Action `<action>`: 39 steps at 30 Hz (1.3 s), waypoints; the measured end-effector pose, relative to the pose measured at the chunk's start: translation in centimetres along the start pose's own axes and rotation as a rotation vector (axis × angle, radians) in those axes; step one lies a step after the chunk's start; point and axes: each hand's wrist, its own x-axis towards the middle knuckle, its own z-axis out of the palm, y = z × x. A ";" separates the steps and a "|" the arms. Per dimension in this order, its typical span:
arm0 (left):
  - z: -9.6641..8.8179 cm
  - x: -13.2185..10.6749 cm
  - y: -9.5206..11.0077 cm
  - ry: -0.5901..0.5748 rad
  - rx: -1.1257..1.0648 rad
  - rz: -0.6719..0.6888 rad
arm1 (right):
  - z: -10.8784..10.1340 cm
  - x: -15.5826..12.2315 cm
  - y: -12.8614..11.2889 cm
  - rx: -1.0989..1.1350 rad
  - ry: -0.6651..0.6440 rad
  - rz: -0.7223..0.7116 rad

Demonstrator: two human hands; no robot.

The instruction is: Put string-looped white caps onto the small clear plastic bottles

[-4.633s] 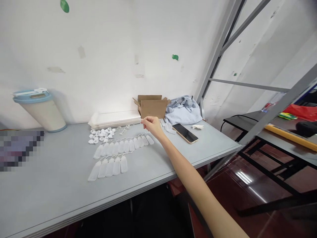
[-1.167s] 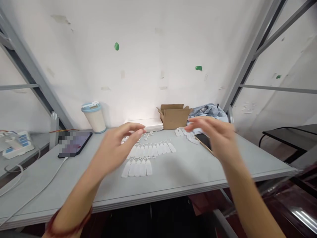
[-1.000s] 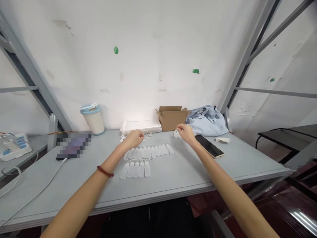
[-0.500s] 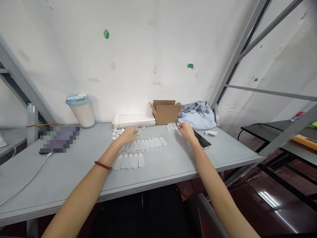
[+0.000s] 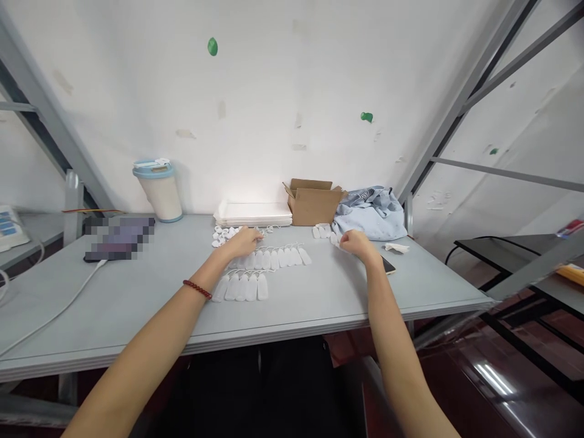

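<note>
Table [image 5: 159,304] leaves a strip of grey top between its near edge and the near row [image 5: 241,287] of white tags, with a wider stretch on the left, out to the corded device [image 5: 121,238]. On the far side, the stack [image 5: 255,214], box [image 5: 314,205] and cloth [image 5: 374,214] sit close to the wall [image 5: 255,97], so there's little depth beyond the fingers.

A few seconds ago I could see only the right hand [image 5: 359,244], over the right end of the far row [image 5: 283,258]; now it's farther right, hiding most of the phone [image 5: 387,265], and the left hand [image 5: 245,242] is in sight too. Both rows lie as they did.

The right hand's fingers are curled in, tips at a tag [image 5: 334,239] just left of them, near the bunch [image 5: 321,231] before the box; whether it's pinched I can't tell. The left hand is low by the strings [image 5: 269,229], rings [image 5: 223,233] on its left, far row on its near side. Its fingertips draw together, but whether they grasp a string I can't tell.
</note>
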 end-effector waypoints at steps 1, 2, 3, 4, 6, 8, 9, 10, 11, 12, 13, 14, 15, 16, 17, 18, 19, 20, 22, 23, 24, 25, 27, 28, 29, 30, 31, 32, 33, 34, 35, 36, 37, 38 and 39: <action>0.0 -0.1 0.0 0.013 -0.010 0.005 | 0.1 0.1 0.1 -0.012 -0.027 -0.007; -0.1 -0.1 0.0 0.021 -0.016 0.011 | 0.2 0.2 0.2 -0.030 -0.040 -0.010; -0.1 -0.2 0.0 0.024 -0.017 0.016 | 0.3 0.3 0.2 -0.050 -0.041 -0.007; -0.1 -0.2 0.0 0.023 -0.014 0.019 | 0.5 0.4 0.3 -0.065 -0.033 -0.001; -0.2 -0.4 0.0 0.022 -0.009 0.010 | 0.8 0.6 0.2 -0.072 -0.015 0.008; -0.1 -0.6 0.0 0.037 -0.017 -0.010 | 1.0 0.7 -0.1 -0.037 0.015 -0.009; -0.1 -0.6 0.1 0.048 -0.025 -0.022 | 1.1 0.7 -0.5 -0.008 0.044 -0.031; -0.1 -0.7 0.1 0.056 -0.034 -0.032 | 1.2 0.7 -0.9 0.026 0.082 -0.064; -0.1 -0.7 0.2 0.058 -0.041 -0.036 | 1.3 0.6 -1.4 0.062 0.127 -0.102; -0.1 -0.8 0.3 0.053 -0.043 -0.034 | 1.5 0.6 -2.0 0.098 0.170 -0.146; 0.0 -0.7 0.4 0.045 -0.038 -0.029 | 1.7 0.5 -2.6 0.141 0.209 -0.198; 0.0 -0.7 0.5 0.035 -0.028 -0.019 | 2.0 0.4 -3.2 0.187 0.237 -0.238; 0.0 -0.6 0.5 0.025 -0.012 -0.006 | 2.3 0.3 -3.7 0.231 0.253 -0.269; 0.1 -0.6 0.5 0.016 0.004 0.005 | 2.6 0.2 -4.2 0.264 0.255 -0.300; 0.1 -0.5 0.5 0.010 0.016 0.012 | 2.9 0.2 -4.6 0.288 0.257 -0.328; 0.2 -0.4 0.4 0.007 0.022 0.016 | 3.2 0.1 -5.0 0.303 0.255 -0.352; 0.2 -0.4 0.4 0.009 0.020 0.015 | 3.4 0.0 -5.2 0.311 0.248 -0.373; 0.2 -0.3 0.4 0.021 0.012 0.008 | 3.6 -0.1 -5.4 0.314 0.241 -0.389; 0.1 -0.3 0.5 0.069 -0.018 -0.013 | 3.7 -0.1 -5.5 0.316 0.225 -0.407; -0.1 -0.4 0.6 0.103 -0.041 -0.028 | 3.8 -0.2 -5.6 0.318 0.219 -0.412; -0.2 -0.5 0.8 0.140 -0.075 -0.046 | 3.8 -0.2 -5.6 0.323 0.219 -0.418; -0.4 -0.6 1.0 0.175 -0.122 -0.071 | 3.8 -0.2 -5.6 0.329 0.222 -0.423; -0.8 -0.9 1.7 0.231 -0.259 -0.137 | 3.9 -0.2 -5.7 0.344 0.228 -0.430; -1.0 -1.0 2.1 0.252 -0.347 -0.170 | 3.9 -0.3 -5.8 0.351 0.235 -0.435; -1.2 -1.2 2.6 0.265 -0.445 -0.195 | 4.0 -0.3 -6.0 0.360 0.244 -0.444; -1.3 -1.4 3.1 0.272 -0.544 -0.207 | 4.1 -0.5 -6.2 0.370 0.253 -0.457; -1.4 -1.6 3.7 0.273 -0.642 -0.208 | 4.2 -0.6 -6.4 0.380 0.261 -0.476; -1.5 -1.7 4.3 0.265 -0.732 -0.204 | 4.4 -0.8 -6.7 0.390 0.270 -0.503; -1.5 -1.9 4.9 0.261 -0.808 -0.192 | 4.5 -1.1 -7.0 0.399 0.279 -0.534; -1.5 -2.0 5.4 0.255 -0.868 -0.180 | 4.7 -1.3 -7.4 0.404 0.287 -0.568; -1.4 -2.2 5.9 0.254 -0.913 -0.169 | 4.8 -1.6 -7.8 0.408 0.298 -0.605; -1.4 -2.3 6.2 0.254 -0.941 -0.154 | 5.0 -1.9 -8.1 0.412 0.312 -0.643; -1.3 -2.4 6.5 0.254 -0.953 -0.137 | 5.2 -2.1 -8.5 0.417 0.326 -0.682; -1.2 -2.5 6.7 0.259 -0.952 -0.119 | 5.4 -2.4 -8.8 0.425 0.343 -0.721; -1.2 -2.5 6.8 0.267 -0.943 -0.101 | 5.5 -2.6 -9.1 0.434 0.361 -0.761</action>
